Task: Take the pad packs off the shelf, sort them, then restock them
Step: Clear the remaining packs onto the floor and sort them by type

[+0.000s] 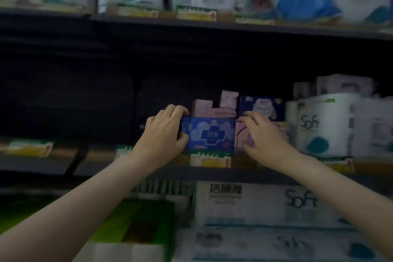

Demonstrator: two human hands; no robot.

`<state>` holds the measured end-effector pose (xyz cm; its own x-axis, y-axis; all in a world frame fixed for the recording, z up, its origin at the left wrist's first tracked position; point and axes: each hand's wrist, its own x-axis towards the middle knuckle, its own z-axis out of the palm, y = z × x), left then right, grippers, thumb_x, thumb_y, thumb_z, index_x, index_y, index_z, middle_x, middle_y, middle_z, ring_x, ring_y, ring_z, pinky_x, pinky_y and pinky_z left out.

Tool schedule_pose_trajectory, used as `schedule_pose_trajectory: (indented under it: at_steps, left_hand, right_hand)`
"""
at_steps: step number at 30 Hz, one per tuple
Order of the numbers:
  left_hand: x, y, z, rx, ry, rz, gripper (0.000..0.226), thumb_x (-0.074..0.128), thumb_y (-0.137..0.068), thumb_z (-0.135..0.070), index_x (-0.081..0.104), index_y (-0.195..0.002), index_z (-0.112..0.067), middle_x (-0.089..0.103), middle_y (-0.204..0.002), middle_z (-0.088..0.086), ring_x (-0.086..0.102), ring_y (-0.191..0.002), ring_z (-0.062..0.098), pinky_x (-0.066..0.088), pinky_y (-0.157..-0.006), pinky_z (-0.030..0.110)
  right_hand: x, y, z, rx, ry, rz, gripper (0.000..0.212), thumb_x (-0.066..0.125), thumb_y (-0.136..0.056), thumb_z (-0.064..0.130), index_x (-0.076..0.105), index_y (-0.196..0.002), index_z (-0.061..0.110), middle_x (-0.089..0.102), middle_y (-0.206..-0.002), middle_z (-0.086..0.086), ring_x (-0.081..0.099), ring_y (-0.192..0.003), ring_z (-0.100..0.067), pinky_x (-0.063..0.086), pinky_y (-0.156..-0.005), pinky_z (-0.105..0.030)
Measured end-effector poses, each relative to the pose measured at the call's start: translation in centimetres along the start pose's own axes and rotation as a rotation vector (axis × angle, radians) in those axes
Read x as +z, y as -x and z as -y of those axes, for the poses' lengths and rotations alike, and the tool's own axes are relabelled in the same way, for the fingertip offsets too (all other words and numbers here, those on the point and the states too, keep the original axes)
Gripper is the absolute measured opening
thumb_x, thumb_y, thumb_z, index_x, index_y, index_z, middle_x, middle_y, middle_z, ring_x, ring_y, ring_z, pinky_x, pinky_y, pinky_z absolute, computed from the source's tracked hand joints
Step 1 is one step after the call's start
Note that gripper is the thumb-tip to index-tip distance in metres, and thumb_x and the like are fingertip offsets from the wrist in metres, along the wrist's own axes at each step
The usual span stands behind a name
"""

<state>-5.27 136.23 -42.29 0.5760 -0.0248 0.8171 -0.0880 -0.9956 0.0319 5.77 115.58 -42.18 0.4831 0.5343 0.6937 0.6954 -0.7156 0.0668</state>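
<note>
Middle shelf (148, 171), front edge. Left hand (163, 132) grips the left end of a dark blue rectangular plastic pad pack (209, 135), fingers curled over its top, thumb beneath, likely to steady it upright at the shelf lip. Right hand (261, 134) pinches a pale pink soft-wrapped pad pack (241, 134) just beside it, touching. Behind stand more pink packs (214, 105) and another blue pack (262, 106). Removing or restocking: cannot tell. White roll bundles (323, 125) sit at right.
</note>
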Motion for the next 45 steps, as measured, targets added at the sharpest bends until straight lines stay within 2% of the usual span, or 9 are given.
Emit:
schedule_pose_trajectory:
  at_steps: [6,16,25,29,33,36,38,42,45]
  left_hand:
    - [3.5,-3.0,-1.8,-0.059,-0.052,0.119,0.041,0.046,-0.095,-0.028,0.033,-0.134,-0.022,0.04,-0.13,-0.004,0.04,-0.12,0.017,0.028,-0.098,0.032]
    - [7.0,-3.9,-2.4,-0.119,0.049,0.024,0.037,0.051,-0.093,-0.025,0.038,-0.127,-0.022,0.043,-0.122,-0.005,0.043,-0.116,0.014,0.027,-0.098,0.032]
    - [7.3,-5.4,-2.7,-0.117,0.036,0.03,0.037,0.054,-0.09,-0.025,0.04,-0.124,-0.021,0.044,-0.121,-0.003,0.045,-0.115,0.017,0.028,-0.098,0.037]
    - [8.1,-7.0,-3.2,-0.136,0.021,0.077,0.046,0.057,-0.089,-0.029,0.036,-0.129,-0.02,0.042,-0.127,-0.001,0.043,-0.12,0.019,0.029,-0.099,0.039]
    - [9.8,-9.0,-5.3,-0.089,0.233,0.217,0.091,0.072,-0.077,-0.04,0.013,-0.146,-0.027,0.023,-0.151,0.0,0.024,-0.137,0.023,0.029,-0.109,0.045]
    - [11.1,-11.2,-8.0,0.031,0.455,0.22,0.114,0.08,-0.068,-0.039,-0.003,-0.147,-0.034,0.007,-0.157,-0.003,0.013,-0.143,0.022,0.023,-0.114,0.048]
    - [12.0,-12.6,-9.8,0.071,0.381,0.275,0.116,0.08,-0.068,-0.04,-0.008,-0.144,-0.042,0.0,-0.157,0.0,0.008,-0.144,0.027,0.024,-0.112,0.052]
    - [13.5,-13.2,-11.4,0.089,0.184,0.334,0.113,0.078,-0.071,-0.038,-0.009,-0.144,-0.046,0.013,-0.155,0.007,0.018,-0.14,0.033,0.033,-0.105,0.053]
    - [13.4,-12.6,-10.4,0.097,0.377,0.173,0.11,0.081,-0.07,-0.025,0.003,-0.147,-0.033,0.037,-0.145,0.004,0.04,-0.13,0.025,0.042,-0.1,0.043]
  right_hand:
    - [2.6,-5.3,-7.2,0.239,0.001,0.232,0.077,0.063,-0.086,0.017,0.016,-0.147,0.012,0.029,-0.15,-0.008,0.038,-0.13,-0.027,0.034,-0.106,-0.036]
    - [5.0,-7.1,-9.9,0.266,0.358,0.236,0.102,0.073,-0.077,0.037,0.004,-0.149,0.023,0.005,-0.156,-0.01,0.007,-0.14,-0.043,0.014,-0.113,-0.052]
    - [3.9,-8.2,-11.4,0.197,0.306,0.313,0.077,0.07,-0.079,0.039,0.028,-0.141,0.022,0.036,-0.143,-0.006,0.022,-0.132,-0.045,0.026,-0.109,-0.055]
    - [2.7,-6.8,-12.0,0.038,0.342,0.175,0.069,0.068,-0.08,0.039,0.031,-0.136,0.024,0.036,-0.142,-0.007,0.035,-0.126,-0.034,0.025,-0.104,-0.046]
    - [1.7,-5.0,-12.2,-0.079,0.4,0.039,0.072,0.069,-0.082,0.032,0.028,-0.14,0.018,0.023,-0.147,-0.01,0.028,-0.133,-0.034,0.016,-0.112,-0.042]
    - [-0.3,-4.1,-12.1,-0.323,0.511,-0.296,0.055,0.077,-0.071,0.03,0.053,-0.118,0.013,0.051,-0.118,-0.011,0.052,-0.106,-0.028,0.041,-0.091,-0.04]
    - [-1.7,-4.3,-13.2,-0.385,0.54,-0.523,0.057,0.076,-0.067,0.037,0.051,-0.113,0.015,0.048,-0.112,-0.012,0.048,-0.1,-0.03,0.038,-0.082,-0.041]
    - [-3.2,-4.1,-14.7,0.048,0.472,-0.087,0.104,0.076,-0.065,0.056,0.021,-0.146,0.023,0.029,-0.147,-0.017,0.03,-0.132,-0.039,0.026,-0.106,-0.052]
    - [-2.4,-3.4,-14.3,0.106,0.295,0.191,0.088,0.067,-0.08,0.043,0.012,-0.146,0.024,0.049,-0.132,-0.011,0.052,-0.114,-0.032,0.041,-0.082,-0.034]
